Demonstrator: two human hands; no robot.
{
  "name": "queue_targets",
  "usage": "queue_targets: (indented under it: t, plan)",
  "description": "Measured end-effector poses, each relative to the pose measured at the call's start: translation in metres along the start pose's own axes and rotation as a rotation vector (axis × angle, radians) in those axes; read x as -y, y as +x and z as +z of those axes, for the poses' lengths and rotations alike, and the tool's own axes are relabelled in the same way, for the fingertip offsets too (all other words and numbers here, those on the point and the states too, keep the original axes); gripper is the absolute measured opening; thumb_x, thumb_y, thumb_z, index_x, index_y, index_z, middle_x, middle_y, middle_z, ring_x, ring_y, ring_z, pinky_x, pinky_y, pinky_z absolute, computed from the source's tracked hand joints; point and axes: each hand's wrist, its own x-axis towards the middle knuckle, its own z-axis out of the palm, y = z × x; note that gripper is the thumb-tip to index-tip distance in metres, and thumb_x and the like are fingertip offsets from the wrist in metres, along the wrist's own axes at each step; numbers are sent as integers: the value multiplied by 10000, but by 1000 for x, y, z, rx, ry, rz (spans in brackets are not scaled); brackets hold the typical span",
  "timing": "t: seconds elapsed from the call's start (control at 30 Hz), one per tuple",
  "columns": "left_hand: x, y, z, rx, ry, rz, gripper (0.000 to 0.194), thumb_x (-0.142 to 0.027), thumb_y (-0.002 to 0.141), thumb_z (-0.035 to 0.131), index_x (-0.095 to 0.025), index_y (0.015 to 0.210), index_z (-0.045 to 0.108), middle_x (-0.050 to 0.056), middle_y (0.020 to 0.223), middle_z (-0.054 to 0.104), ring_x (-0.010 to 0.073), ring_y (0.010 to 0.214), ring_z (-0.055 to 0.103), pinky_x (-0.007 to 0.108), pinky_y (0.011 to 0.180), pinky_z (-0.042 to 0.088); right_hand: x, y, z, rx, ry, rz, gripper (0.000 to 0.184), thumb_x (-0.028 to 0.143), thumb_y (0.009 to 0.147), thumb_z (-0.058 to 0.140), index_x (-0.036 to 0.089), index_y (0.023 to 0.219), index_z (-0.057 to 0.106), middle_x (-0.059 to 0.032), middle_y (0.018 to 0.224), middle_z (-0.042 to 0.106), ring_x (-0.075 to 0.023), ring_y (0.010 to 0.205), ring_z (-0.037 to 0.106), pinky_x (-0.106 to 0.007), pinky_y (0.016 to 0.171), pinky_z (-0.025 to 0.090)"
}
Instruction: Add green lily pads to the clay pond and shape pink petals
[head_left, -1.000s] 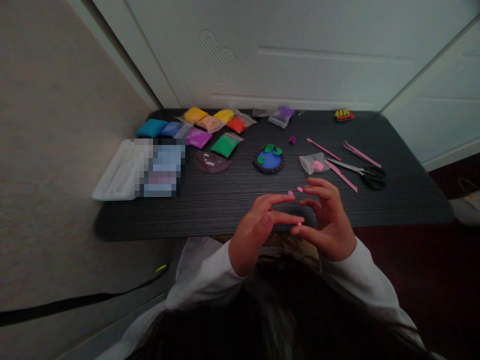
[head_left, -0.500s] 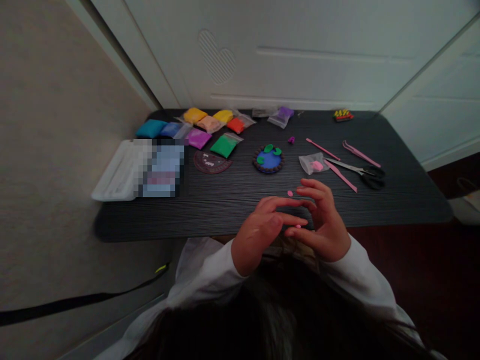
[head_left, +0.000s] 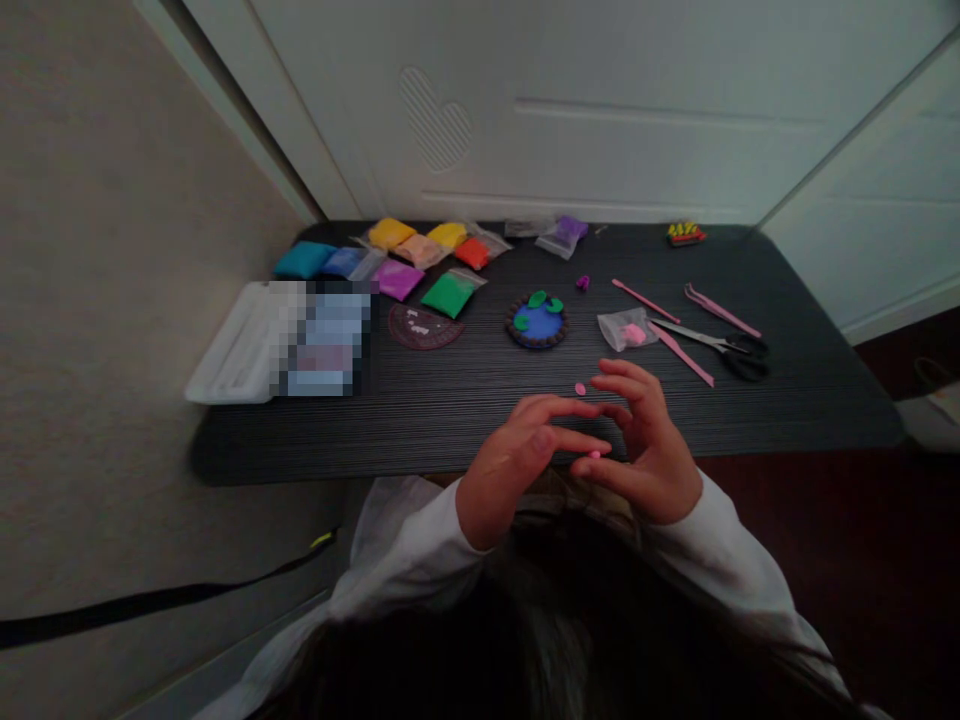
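A small piece of pink clay lies at the tip of my right thumb, above the table's front edge. My right hand is curved around the space behind it and carries the piece, its other fingers bent and raised. Stretched out, the fingers of my left hand reach across, and one fingertip presses on the clay from the other side. Just beyond my fingers, a flat pink petal-like piece lies on the table. Farther back sits a round blue clay disc with a dark beaded rim and green leaf shapes.
Right of the disc are a bag of pink clay, pink modelling tools, scissors and pink tweezers. Several coloured clay bags, a protractor and a white tray occupy the left. A white door panel stands behind.
My left hand has shifted very slightly left and its fingertip has moved a little on the pink clay. The right hand stays nearly in place.
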Motion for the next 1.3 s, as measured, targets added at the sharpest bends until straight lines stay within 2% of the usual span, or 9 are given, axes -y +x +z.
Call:
queue_targets:
  t: [0.13, 0.3, 0.47, 0.67, 0.83, 1.0, 1.2, 1.3]
  plan:
    - [1, -1, -1, -60, -21, 7, 561, -416, 871, 117, -216, 952, 635, 43, 1170, 515, 209, 1129, 392, 407, 972, 264, -1, -1, -3, -36, -1, 24, 621, 342, 558, 712, 317, 1107, 422, -46, 1263, 304, -244, 1146, 361, -393, 821, 455]
    - [-1, 0, 0, 13, 10, 1, 557, -442, 863, 142, -208, 945, 641, 50, 1160, 527, 210, 1132, 387, 402, 993, 235, 2, -1, 0, 2, -1, 2, 646, 324, 536, 731, 308, 1105, 426, -55, 1256, 308, -251, 1145, 360, -398, 832, 451]
    - [1, -2, -1, -66, -26, 0, 565, -423, 868, 119, -215, 934, 640, 44, 1161, 522, 209, 1124, 396, 405, 963, 277, 0, -1, -2, -32, -15, 27, 634, 349, 550, 715, 311, 1110, 419, -51, 1264, 303, -243, 1136, 369, -390, 822, 453]
    - [0, -2, -1, -4, 1, -1, 549, -440, 863, 140, -216, 954, 633, 40, 1171, 520, 209, 1131, 390, 404, 964, 277, 1, -1, -2, 3, -19, 5, 645, 320, 542, 726, 306, 1111, 423, -57, 1264, 303, -252, 1157, 348, -395, 825, 454]
    - [2, -3, -3, -64, -7, -6, 544, -413, 870, 134, -217, 948, 635, 43, 1166, 519, 208, 1126, 397, 403, 966, 280, 0, -1, -3, -41, -31, 32, 620, 329, 566, 708, 307, 1114, 418, -52, 1268, 301, -241, 1147, 356, -394, 827, 452]
    - [0, 0, -2, 29, 52, 1, 553, -450, 859, 149, -207, 955, 637, 52, 1156, 531, 212, 1134, 386, 404, 988, 246, 0, -1, -1, 9, -12, -4, 654, 293, 542, 730, 306, 1118, 422, -56, 1262, 301, -245, 1139, 363, -391, 823, 455]
    - [2, -3, -4, -16, 7, 14, 554, -425, 867, 129, -201, 976, 624, 60, 1182, 505, 215, 1142, 375, 417, 973, 262, -2, -2, -3, -43, -31, 15, 633, 326, 561, 713, 313, 1121, 418, -51, 1266, 302, -243, 1143, 358, -405, 826, 449]
    - [1, -1, -4, 18, 44, 19, 555, -447, 861, 140, -210, 964, 632, 65, 1157, 525, 216, 1133, 382, 417, 976, 254, 0, -1, -2, -16, -32, 7, 640, 327, 549, 721, 308, 1116, 424, -57, 1263, 302, -251, 1141, 360, -405, 821, 455]
